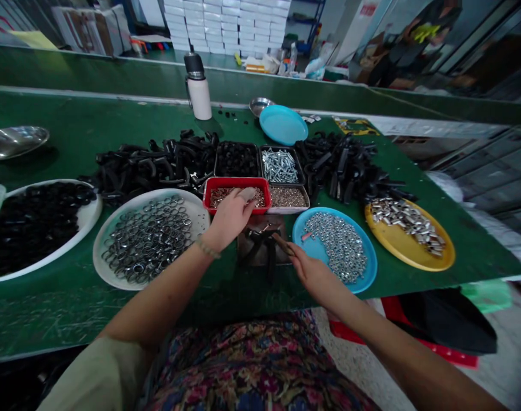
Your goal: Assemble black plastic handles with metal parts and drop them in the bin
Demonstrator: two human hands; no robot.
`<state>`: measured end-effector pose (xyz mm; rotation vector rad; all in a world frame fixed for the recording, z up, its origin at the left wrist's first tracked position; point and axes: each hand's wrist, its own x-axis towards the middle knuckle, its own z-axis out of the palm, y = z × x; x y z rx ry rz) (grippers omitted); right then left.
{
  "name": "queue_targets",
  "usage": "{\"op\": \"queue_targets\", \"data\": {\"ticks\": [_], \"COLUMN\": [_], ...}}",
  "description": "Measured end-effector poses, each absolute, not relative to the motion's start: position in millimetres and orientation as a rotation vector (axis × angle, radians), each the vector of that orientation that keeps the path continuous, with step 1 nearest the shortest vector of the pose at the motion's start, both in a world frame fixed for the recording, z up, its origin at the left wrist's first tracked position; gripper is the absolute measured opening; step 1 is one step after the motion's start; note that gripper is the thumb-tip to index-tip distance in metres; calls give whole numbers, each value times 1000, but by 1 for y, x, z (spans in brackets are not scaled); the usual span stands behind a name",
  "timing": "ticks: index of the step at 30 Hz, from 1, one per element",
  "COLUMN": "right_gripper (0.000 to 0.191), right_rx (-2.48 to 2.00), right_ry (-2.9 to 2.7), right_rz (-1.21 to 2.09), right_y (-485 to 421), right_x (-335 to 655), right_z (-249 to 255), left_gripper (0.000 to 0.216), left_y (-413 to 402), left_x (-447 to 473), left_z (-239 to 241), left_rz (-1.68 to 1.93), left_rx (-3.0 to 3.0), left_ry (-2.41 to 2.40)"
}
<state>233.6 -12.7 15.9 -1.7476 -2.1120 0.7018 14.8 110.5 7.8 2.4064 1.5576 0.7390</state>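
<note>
My left hand (231,217) reaches into the red tray (237,182) of small metal parts, with its fingers bent down over them; whether it holds one is hidden. My right hand (308,271) is closed round a thin brown-handled tool (281,242) at the edge of a dark block (263,245) with black parts on it. A white plate of metal rings (151,237) lies left of my left hand. A blue plate of small nuts (335,246) lies right of my right hand.
On the green table: a yellow plate of metal sleeves (408,234), piles of black plastic parts (151,165), trays of screws (281,165), a white plate of black rings (33,220), a white bottle (198,91), a steel bowl (14,140).
</note>
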Motion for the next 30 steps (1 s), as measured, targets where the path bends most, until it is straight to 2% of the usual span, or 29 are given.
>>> {"op": "queue_targets", "data": {"ticks": [2, 4, 7, 10, 20, 24, 30], "right_gripper": [48, 50, 52, 54, 51, 51, 52], "right_rx": [-1790, -1779, -1748, -1781, -1751, -1760, -1754], "right_ry": [-2116, -2013, -1818, -1717, -1617, -1583, -1568], "right_rz": [762, 688, 522, 511, 609, 629, 684], "right_y": [-14, -15, -18, -21, -24, -30, -27], "right_x": [234, 236, 245, 256, 271, 269, 262], "right_z": [8, 4, 4, 5, -13, -13, -12], "left_gripper": [32, 27, 24, 24, 28, 26, 22], "left_y": [148, 178, 200, 200, 188, 139, 62], "left_x": [42, 76, 118, 132, 117, 79, 32], "left_z": [17, 19, 12, 4, 13, 10, -24], "left_rz": [506, 272, 156, 125, 345, 601, 777], "left_rx": [2544, 2644, 2657, 2660, 2559, 2346, 2151], "left_ry": [1506, 1408, 1384, 1380, 1350, 1255, 1270]}}
